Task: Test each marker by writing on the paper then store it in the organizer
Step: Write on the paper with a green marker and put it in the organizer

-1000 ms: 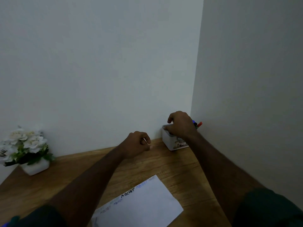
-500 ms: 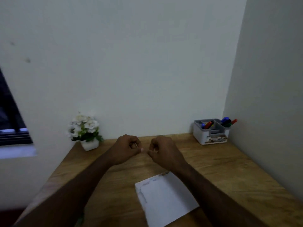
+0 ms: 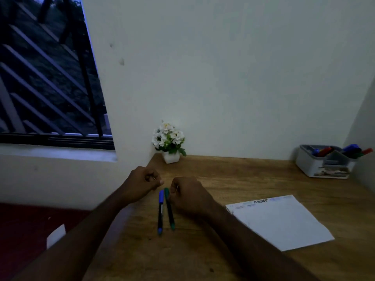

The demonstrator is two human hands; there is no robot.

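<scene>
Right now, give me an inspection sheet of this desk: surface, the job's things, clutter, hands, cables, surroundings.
Surface: wooden desk, set in a wall corner.
Job's things: blue marker and green marker lie side by side between the hands; paper with writing along its far edge; organizer in the far right corner, markers in it.
Clutter: flower pot by the back wall.
Hands: left hand and right hand curled, neither gripping a marker.
Cables: nothing seen.
Surroundings: barred window to the left, dim light.
</scene>
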